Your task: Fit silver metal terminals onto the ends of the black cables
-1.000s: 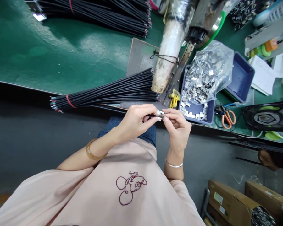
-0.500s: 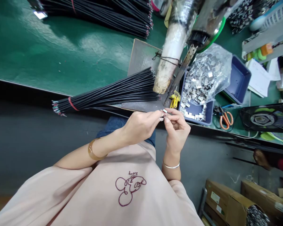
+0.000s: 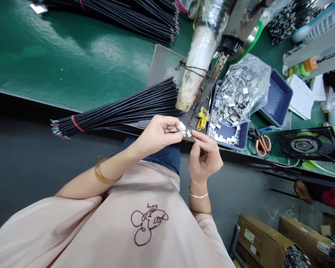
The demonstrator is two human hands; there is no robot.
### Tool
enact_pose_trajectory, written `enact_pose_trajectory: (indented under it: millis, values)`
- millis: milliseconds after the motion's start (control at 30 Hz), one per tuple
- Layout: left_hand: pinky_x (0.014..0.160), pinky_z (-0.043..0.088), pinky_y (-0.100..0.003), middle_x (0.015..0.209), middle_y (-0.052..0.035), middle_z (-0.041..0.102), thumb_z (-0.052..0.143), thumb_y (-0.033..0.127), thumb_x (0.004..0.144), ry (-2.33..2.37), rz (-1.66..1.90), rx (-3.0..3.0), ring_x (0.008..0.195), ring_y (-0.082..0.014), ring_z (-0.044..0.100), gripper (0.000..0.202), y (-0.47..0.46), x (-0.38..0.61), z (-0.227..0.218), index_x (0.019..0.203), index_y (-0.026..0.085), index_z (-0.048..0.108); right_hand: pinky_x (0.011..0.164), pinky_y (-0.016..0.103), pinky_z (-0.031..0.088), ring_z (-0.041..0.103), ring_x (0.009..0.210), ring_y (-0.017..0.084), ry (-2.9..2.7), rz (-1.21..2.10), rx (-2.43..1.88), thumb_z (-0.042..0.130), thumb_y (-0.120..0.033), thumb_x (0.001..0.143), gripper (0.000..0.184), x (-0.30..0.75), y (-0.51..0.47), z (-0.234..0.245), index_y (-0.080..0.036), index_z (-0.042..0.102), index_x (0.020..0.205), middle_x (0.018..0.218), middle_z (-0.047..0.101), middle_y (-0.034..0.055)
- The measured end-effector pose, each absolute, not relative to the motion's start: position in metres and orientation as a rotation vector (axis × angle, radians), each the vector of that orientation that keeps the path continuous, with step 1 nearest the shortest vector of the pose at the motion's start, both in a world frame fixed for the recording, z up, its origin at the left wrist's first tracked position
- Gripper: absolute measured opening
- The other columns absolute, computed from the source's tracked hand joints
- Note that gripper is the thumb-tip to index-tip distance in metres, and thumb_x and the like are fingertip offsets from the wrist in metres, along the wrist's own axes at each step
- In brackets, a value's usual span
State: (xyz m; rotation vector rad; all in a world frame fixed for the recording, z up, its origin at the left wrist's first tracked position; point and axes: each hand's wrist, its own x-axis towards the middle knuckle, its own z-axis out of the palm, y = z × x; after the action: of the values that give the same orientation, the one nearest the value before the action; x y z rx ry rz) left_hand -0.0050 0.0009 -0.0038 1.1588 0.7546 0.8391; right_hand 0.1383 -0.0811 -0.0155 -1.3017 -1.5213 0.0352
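My left hand point(image 3: 156, 134) pinches the end of a thin black cable just below the table edge. A small silver metal clip point(image 3: 188, 133) sits at the cable's tip, between the fingertips of both hands. My right hand point(image 3: 205, 156) meets it from the right, thumb and forefinger closed on the clip. A bundle of black cables point(image 3: 120, 111) tied with a red band lies on the green table point(image 3: 58, 70) right behind my hands. A blue tray point(image 3: 229, 134) with several loose metal clips stands just right of them.
A wrapped machine post point(image 3: 197, 63) rises behind the bundle. A clear bag of clips point(image 3: 240, 91) rests over the tray. Orange scissors point(image 3: 261, 144), a black fan point(image 3: 307, 143), a second cable bundle point(image 3: 123, 16) and cardboard boxes point(image 3: 268, 238) on the floor lie around.
Both hands have stayed joined at the cable tip, shifting slightly left and up toward the table edge. The clip now shows between the fingertips. The view drifted a little.
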Motion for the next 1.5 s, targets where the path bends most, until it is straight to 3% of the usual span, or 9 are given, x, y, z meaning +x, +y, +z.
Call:
enact_pose_trajectory:
  millis: [200, 333, 533, 900, 1000, 1133, 1200, 1333, 1500]
  values:
    - [0.049, 0.032, -0.021, 0.054, 0.0026, 0.052, 0.07, 0.022, 0.075, 0.781, 0.857, 1.195, 0.051, -0.0073, 0.042, 0.01, 0.001, -0.004, -0.002, 0.069, 0.013, 0.071, 0.08, 0.035, 0.066, 0.077, 0.095, 0.018, -1.336, 0.181, -1.392, 0.064, -0.017, 0.092, 0.006, 0.142, -0.078, -0.021, -0.023, 0.064, 0.096, 0.105, 0.077, 0.0048]
    - [0.056, 0.041, -0.023, 0.06, 0.0001, 0.061, 0.069, 0.023, 0.076, 0.802, 0.847, 1.209, 0.057, -0.0093, 0.05, 0.014, -0.001, -0.004, -0.001, 0.066, 0.012, 0.07, 0.087, 0.038, 0.065, 0.076, 0.1, 0.019, -1.524, 0.062, -1.358, 0.064, -0.015, 0.092, 0.011, 0.144, -0.075, -0.021, -0.024, 0.066, 0.099, 0.11, 0.078, 0.0043]
    - [0.055, 0.04, -0.022, 0.061, -0.0003, 0.061, 0.067, 0.021, 0.076, 0.838, 0.88, 1.204, 0.059, -0.0096, 0.051, 0.013, -0.001, -0.002, -0.003, 0.066, 0.013, 0.07, 0.079, 0.032, 0.065, 0.078, 0.095, 0.018, -1.643, -0.11, -1.302, 0.064, -0.012, 0.089, 0.014, 0.145, -0.073, -0.023, -0.025, 0.064, 0.096, 0.11, 0.079, 0.0042]
    - [0.049, 0.03, -0.02, 0.05, 0.0035, 0.049, 0.067, 0.016, 0.067, 0.81, 0.847, 1.179, 0.05, -0.006, 0.038, 0.011, 0.004, -0.001, 0.001, 0.057, 0.013, 0.067, 0.078, 0.032, 0.066, 0.079, 0.092, 0.019, -1.684, -0.131, -1.258, 0.067, -0.012, 0.088, 0.02, 0.152, -0.074, -0.024, -0.026, 0.068, 0.102, 0.108, 0.08, 0.0013]
    - [0.051, 0.035, -0.021, 0.054, 0.0018, 0.056, 0.065, 0.015, 0.066, 0.835, 0.874, 1.175, 0.052, -0.0073, 0.044, 0.009, 0.003, 0.001, -0.001, 0.058, 0.013, 0.068, 0.065, 0.031, 0.065, 0.078, 0.072, 0.017, -1.547, -0.131, -1.27, 0.068, -0.014, 0.089, 0.026, 0.153, -0.078, -0.02, -0.03, 0.071, 0.11, 0.092, 0.081, -0.0023]
    - [0.051, 0.034, -0.021, 0.054, 0.0017, 0.057, 0.065, 0.016, 0.065, 0.884, 0.898, 1.165, 0.052, -0.0076, 0.044, 0.008, 0.002, 0.002, -0.003, 0.062, 0.013, 0.071, 0.039, 0.025, 0.049, 0.061, 0.041, 0.01, -1.214, -0.128, -1.324, 0.067, -0.024, 0.092, 0.016, 0.151, -0.085, -0.011, -0.029, 0.07, 0.106, 0.067, 0.068, -0.0067]
    - [0.05, 0.033, -0.02, 0.054, 0.0019, 0.057, 0.065, 0.016, 0.065, 0.883, 0.901, 1.164, 0.052, -0.0072, 0.043, 0.009, 0.002, 0.002, -0.002, 0.062, 0.013, 0.072, 0.043, 0.024, 0.053, 0.066, 0.048, 0.011, -1.185, -0.043, -1.401, 0.067, -0.022, 0.092, 0.009, 0.149, -0.084, -0.006, -0.026, 0.068, 0.1, 0.072, 0.07, -0.0057]
    - [0.051, 0.035, -0.019, 0.056, 0.0019, 0.057, 0.064, 0.015, 0.067, 0.872, 0.896, 1.185, 0.053, -0.0069, 0.044, 0.009, 0.004, 0.002, -0.002, 0.062, 0.012, 0.071, 0.077, 0.033, 0.067, 0.078, 0.092, 0.019, -1.402, 0.236, -1.447, 0.067, -0.02, 0.091, 0.004, 0.148, -0.077, -0.007, -0.023, 0.065, 0.092, 0.107, 0.078, 0.0038]
    - [0.054, 0.04, -0.019, 0.061, 0.0008, 0.06, 0.065, 0.015, 0.069, 0.893, 0.942, 1.196, 0.057, -0.008, 0.049, 0.009, 0.005, 0.004, -0.004, 0.062, 0.012, 0.069, 0.085, 0.039, 0.067, 0.077, 0.1, 0.02, -1.482, 0.278, -1.412, 0.062, -0.02, 0.093, 0.005, 0.147, -0.067, -0.015, -0.023, 0.062, 0.089, 0.12, 0.075, 0.006]
